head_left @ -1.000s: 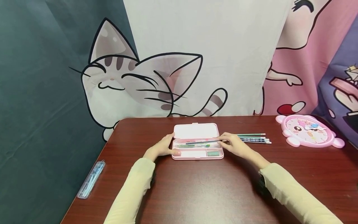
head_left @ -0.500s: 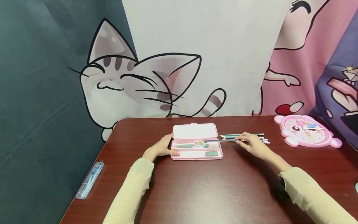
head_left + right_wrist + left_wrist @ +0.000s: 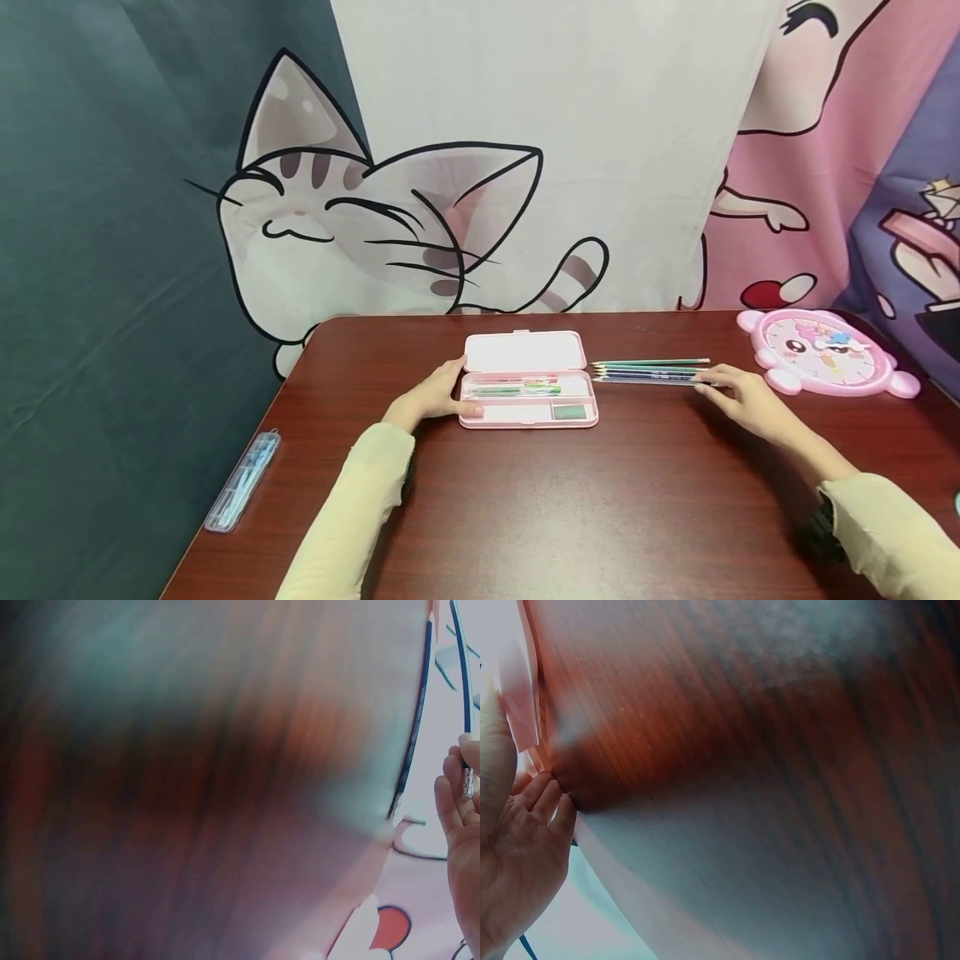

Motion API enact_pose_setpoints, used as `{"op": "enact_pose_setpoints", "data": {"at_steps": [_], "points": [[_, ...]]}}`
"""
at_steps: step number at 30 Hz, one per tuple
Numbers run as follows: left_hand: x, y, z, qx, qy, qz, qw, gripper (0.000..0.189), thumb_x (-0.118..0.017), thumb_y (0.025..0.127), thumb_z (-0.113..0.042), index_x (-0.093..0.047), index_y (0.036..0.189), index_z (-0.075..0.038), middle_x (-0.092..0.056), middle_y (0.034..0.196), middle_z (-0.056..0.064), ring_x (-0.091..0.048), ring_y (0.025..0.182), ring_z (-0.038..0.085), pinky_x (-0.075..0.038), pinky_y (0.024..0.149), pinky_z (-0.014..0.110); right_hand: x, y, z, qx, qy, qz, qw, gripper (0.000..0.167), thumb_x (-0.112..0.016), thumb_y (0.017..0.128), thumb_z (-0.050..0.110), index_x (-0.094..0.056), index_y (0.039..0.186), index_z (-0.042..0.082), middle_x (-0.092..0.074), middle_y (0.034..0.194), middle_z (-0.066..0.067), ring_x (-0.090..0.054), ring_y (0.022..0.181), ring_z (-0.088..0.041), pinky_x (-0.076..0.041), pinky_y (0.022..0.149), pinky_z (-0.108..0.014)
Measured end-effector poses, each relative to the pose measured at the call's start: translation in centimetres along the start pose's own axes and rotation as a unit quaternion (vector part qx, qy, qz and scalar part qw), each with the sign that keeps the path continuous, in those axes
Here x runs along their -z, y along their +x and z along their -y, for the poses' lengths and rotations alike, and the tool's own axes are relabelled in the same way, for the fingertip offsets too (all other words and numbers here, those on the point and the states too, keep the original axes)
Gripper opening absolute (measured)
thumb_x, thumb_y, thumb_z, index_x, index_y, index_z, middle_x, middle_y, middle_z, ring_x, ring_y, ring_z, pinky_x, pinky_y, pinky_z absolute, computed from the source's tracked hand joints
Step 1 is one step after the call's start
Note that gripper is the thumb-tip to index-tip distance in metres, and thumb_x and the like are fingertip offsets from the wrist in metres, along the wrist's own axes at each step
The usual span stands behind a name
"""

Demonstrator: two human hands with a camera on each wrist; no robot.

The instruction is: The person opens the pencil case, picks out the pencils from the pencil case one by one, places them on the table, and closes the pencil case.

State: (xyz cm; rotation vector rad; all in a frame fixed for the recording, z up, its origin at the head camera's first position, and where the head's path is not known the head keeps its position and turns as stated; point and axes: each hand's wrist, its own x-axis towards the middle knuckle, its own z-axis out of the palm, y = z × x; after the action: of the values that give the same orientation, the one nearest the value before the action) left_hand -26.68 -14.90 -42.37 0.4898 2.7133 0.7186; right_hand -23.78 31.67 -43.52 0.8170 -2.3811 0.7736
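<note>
An open pink pencil case lies on the table, its white-lined lid folded back. Several pens sit in its rear compartment, and a grey-green block is at the front right. My left hand grips the case's left end, thumb on the front corner. To the right of the case, several pencils lie side by side, tips pointing left. My right hand is at their eraser ends. In the right wrist view it pinches a dark blue pencil near the metal ferrule, raised off the table.
A pink animal-shaped clock lies at the back right. Near the table's left edge is a slim clear case with bluish contents. A cartoon-printed curtain hangs behind the brown table.
My right hand has carried the dark pencil from above the case rightward to the row of pencils. The left hand has stayed on the case.
</note>
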Motion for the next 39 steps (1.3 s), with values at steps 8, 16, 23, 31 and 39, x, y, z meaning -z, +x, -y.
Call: {"op": "enact_pose_setpoints", "data": {"at_steps": [8, 16, 23, 31, 39], "points": [[0.0, 0.1, 0.0, -0.001, -0.005, -0.002, 1.0, 0.104, -0.073, 0.073, -0.044, -0.012, 0.146, -0.001, -0.023, 0.149, 0.017, -0.023, 0.138, 0.028, -0.022, 0.112, 0.043, 0.6, -1.1, -1.5, -0.005, -0.013, 0.011, 0.9998, 0.023, -0.073, 0.062, -0.012, -0.068, 0.082, -0.001, -0.062, 0.074, -0.006, -0.047, 0.069, 0.009, -0.035, 0.063, -0.006], [0.1, 0.2, -0.1, 0.005, -0.009, 0.002, 0.9999, 0.105, -0.073, 0.073, -0.044, -0.011, 0.146, -0.002, -0.022, 0.15, 0.016, -0.022, 0.138, 0.028, -0.022, 0.112, 0.043, 0.3, -0.4, -2.0, -0.001, -0.064, 0.025, 0.9976, 0.025, -0.077, 0.058, -0.007, -0.068, 0.079, 0.005, -0.064, 0.072, -0.001, -0.054, 0.066, -0.002, -0.038, 0.064, -0.006], [0.1, 0.1, -0.1, 0.004, -0.005, 0.006, 1.0, 0.103, -0.073, 0.074, -0.042, -0.011, 0.146, -0.002, -0.022, 0.15, 0.016, -0.021, 0.139, 0.028, -0.021, 0.113, 0.043, 0.2, 0.4, -1.8, -0.028, -0.129, 0.07, 0.9887, 0.017, -0.077, 0.064, 0.004, -0.068, 0.078, 0.008, -0.063, 0.073, -0.002, -0.057, 0.067, -0.019, -0.044, 0.061, -0.034], [0.1, 0.1, 0.0, 0.0, -0.005, 0.003, 1.0, 0.103, -0.073, 0.074, -0.043, -0.012, 0.145, 0.0, -0.023, 0.149, 0.017, -0.022, 0.138, 0.028, -0.022, 0.112, 0.043, -1.3, 1.9, 0.4, -0.075, -0.083, 0.077, 0.9907, 0.018, -0.075, 0.071, 0.006, -0.068, 0.087, 0.005, -0.065, 0.082, -0.007, -0.061, 0.076, -0.026, -0.047, 0.069, -0.04], [0.0, 0.0, -0.1, -0.003, -0.003, -0.001, 1.0, 0.102, -0.073, 0.074, -0.043, -0.014, 0.146, -0.002, -0.024, 0.149, 0.017, -0.023, 0.137, 0.028, -0.023, 0.112, 0.043, -5.5, 4.8, 4.8, -0.055, 0.039, 0.106, 0.9921, 0.018, -0.071, 0.077, 0.008, -0.067, 0.093, 0.002, -0.066, 0.086, -0.009, -0.064, 0.081, -0.025, -0.05, 0.073, -0.04]]}}
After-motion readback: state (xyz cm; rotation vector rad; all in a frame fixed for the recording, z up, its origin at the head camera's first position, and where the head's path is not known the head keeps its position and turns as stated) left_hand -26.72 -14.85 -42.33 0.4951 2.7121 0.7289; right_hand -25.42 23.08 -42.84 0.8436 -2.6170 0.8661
